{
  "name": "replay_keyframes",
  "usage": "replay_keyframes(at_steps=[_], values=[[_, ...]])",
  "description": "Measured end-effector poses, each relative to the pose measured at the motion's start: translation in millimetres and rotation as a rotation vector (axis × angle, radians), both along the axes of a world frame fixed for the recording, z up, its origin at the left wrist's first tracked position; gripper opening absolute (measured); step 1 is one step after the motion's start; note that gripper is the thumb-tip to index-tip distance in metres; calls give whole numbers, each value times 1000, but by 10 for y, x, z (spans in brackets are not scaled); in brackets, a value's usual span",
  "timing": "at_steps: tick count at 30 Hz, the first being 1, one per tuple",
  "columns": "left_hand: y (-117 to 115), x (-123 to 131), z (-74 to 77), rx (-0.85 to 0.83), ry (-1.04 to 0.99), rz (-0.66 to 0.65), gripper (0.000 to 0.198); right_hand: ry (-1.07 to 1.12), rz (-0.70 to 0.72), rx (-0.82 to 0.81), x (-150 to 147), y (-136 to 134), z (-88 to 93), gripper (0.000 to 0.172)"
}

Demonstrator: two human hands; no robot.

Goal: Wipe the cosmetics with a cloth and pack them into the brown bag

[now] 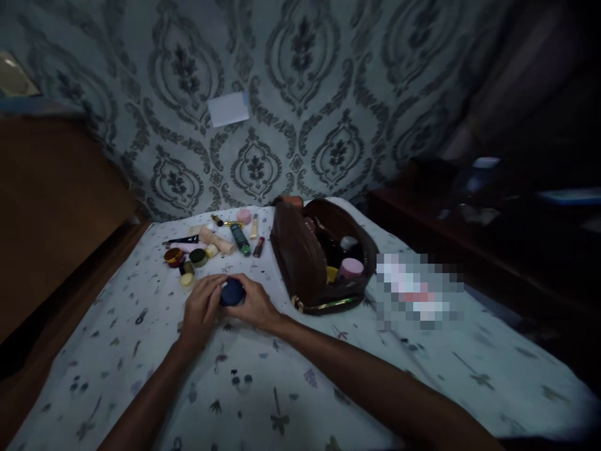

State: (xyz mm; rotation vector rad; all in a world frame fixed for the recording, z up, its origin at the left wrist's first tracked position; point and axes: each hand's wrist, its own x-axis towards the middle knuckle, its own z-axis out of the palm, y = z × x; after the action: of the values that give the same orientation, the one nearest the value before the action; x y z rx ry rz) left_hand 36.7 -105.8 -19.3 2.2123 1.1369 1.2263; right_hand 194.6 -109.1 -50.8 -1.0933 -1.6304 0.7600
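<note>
Both my hands meet on a small round dark blue jar [231,292] that rests on a white patterned sheet [263,388]. My left hand [201,310] curls around its left side. My right hand [256,304] cups its right side. Just right of my hands stands an open brown cosmetic bag [300,257] holding a pink-lidded jar [351,267] and other small containers.
Several small cosmetics lie beyond my hands: a green tube [240,239], a beige tube [216,241], round compacts [173,255], a pink jar [243,217]. A wooden headboard [51,207] runs along the left. Dark furniture [493,238] stands to the right. A patterned wall [291,106] rises behind.
</note>
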Motion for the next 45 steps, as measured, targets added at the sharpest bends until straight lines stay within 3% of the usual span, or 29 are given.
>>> replay_keyframes(at_steps=[4, 9, 12, 16, 22, 26, 30, 34, 38, 45], values=[[27, -5, 9, -147, -65, 26, 37, 24, -16, -72, 15, -79, 110, 61], [11, 65, -2, -438, -327, 119, 37, -18, 18, 38, 138, -210, 357, 63], [51, 164, 4, -486, -367, 17, 29, -51, 45, 118, 324, -310, 593, 62], [148, 427, 108, -307, -224, -105, 23, -93, 42, 229, 676, -460, 939, 61], [165, 1012, 377, 61, 81, -236, 21, -129, -135, 275, 1248, -678, 1333, 58], [107, 1313, 580, 351, 508, -218, 28, -61, -258, 298, 1597, -719, 1450, 56], [35, 1453, 703, 460, 802, -160, 49, -89, -372, 257, 1902, -641, 1456, 60], [15, 1459, 668, 474, 824, -137, 48, -152, -480, 223, 2178, -433, 1438, 62], [28, 1429, 537, 465, 746, -103, 46, -157, -476, 176, 2407, -186, 1481, 50], [8, 1455, 408, 461, 636, -90, 45, -349, -471, 76, 2489, 55, 1489, 50]])
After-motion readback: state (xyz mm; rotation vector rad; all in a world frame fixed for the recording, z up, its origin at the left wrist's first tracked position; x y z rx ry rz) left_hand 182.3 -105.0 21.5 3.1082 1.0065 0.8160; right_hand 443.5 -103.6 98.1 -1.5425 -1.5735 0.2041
